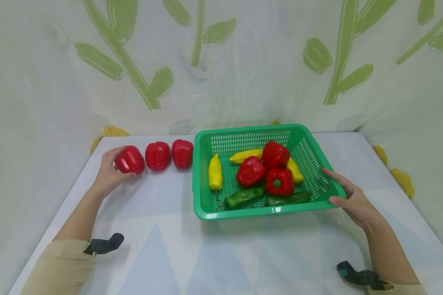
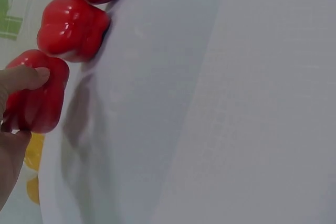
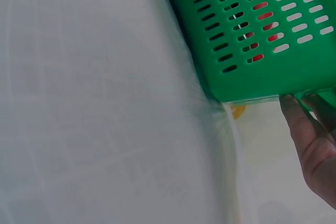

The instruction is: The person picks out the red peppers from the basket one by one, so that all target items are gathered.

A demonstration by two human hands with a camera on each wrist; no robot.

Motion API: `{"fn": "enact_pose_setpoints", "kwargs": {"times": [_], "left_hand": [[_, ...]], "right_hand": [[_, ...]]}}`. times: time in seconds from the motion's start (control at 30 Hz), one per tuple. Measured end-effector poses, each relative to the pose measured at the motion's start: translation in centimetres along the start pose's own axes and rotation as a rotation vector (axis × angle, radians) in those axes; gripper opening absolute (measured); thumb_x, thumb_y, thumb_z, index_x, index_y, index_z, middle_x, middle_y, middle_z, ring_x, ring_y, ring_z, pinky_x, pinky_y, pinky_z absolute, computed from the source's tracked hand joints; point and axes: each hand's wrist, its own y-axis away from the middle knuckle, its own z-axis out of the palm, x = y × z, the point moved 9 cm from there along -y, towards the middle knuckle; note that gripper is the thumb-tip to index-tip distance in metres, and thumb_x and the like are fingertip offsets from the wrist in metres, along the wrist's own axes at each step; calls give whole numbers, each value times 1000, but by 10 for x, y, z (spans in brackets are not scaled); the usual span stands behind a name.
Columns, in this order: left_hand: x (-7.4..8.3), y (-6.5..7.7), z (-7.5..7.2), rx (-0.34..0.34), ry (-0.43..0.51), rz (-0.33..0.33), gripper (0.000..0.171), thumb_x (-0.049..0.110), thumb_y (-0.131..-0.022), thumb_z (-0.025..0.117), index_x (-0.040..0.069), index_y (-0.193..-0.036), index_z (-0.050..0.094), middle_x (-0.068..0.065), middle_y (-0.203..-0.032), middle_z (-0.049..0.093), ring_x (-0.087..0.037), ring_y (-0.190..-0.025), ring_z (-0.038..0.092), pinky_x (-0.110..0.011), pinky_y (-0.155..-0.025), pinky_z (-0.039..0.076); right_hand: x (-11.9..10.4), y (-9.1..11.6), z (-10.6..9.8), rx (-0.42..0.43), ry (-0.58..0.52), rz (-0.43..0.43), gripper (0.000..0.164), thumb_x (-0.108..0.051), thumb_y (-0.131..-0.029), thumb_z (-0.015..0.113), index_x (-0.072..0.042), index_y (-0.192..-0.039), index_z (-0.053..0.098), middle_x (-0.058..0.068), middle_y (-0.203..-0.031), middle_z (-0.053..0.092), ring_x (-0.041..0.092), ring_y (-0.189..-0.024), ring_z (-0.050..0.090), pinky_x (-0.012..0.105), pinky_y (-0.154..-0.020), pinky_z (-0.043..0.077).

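Observation:
My left hand [image 1: 110, 172] holds a red bell pepper [image 1: 131, 160] at the table's back left, thumb on its near side and fingers around its far side. Beside it stand two more red bell peppers, a middle one [image 1: 158, 156] and one [image 1: 182, 154] close to the basket. My right hand [image 1: 355, 206] grips the rim of the green plastic basket [image 1: 251, 212] near its front right corner, thumb in front and fingertips over the right side. The basket holds three red bell peppers [image 1: 251, 171], three long yellow peppers [image 1: 215, 173] and two long green peppers [image 1: 245, 197].
The white table [image 1: 151, 229] has a pale triangle pattern. Behind it hangs a whitish curtain [image 1: 243, 94] with green leaf prints, close along the back edge. Yellow shapes [image 1: 402, 182] show beyond the table's edges.

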Motion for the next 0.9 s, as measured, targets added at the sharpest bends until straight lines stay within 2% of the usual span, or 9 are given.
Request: {"fn": "enact_pose_setpoints", "kwargs": {"times": [0.27, 0.5, 0.73, 0.9], "left_hand": [[-5, -13, 10, -86, -47, -3, 93, 6, -75, 76, 9, -149, 19, -25, -147, 16, -47, -136, 18, -64, -92, 41], [-9, -21, 10, -162, -55, -2, 96, 3, -76, 73, 11, -151, 13, -25, -152, 8, -49, -138, 11, -66, -93, 39], [-9, -30, 11, -141, -52, 36, 90, -6, -78, 66, 12, -151, 16, -21, -156, 4, -47, -141, 6, -67, -97, 33], [-11, -32, 11, -130, -30, 33, 91, -6, -79, 66, 13, -152, 15, -17, -157, 1, -44, -142, 5, -64, -100, 31]], "right_hand": [[3, 0, 1, -1, -9, -2, 64, -12, -91, 60, -24, -148, 33, -1, -149, 20, 0, -116, 45, 14, -89, 46], [2, 1, 1, 6, 2, -5, 64, -14, -91, 60, -24, -148, 33, -2, -149, 21, 1, -116, 43, 14, -88, 46], [0, 0, 0, 2, -6, -20, 63, -14, -91, 60, -23, -148, 33, 0, -152, 18, 0, -118, 42, 13, -89, 45], [-1, -1, 1, -2, -15, -22, 64, -12, -91, 60, -23, -148, 33, -1, -151, 18, 0, -118, 43, 13, -89, 45]]}}
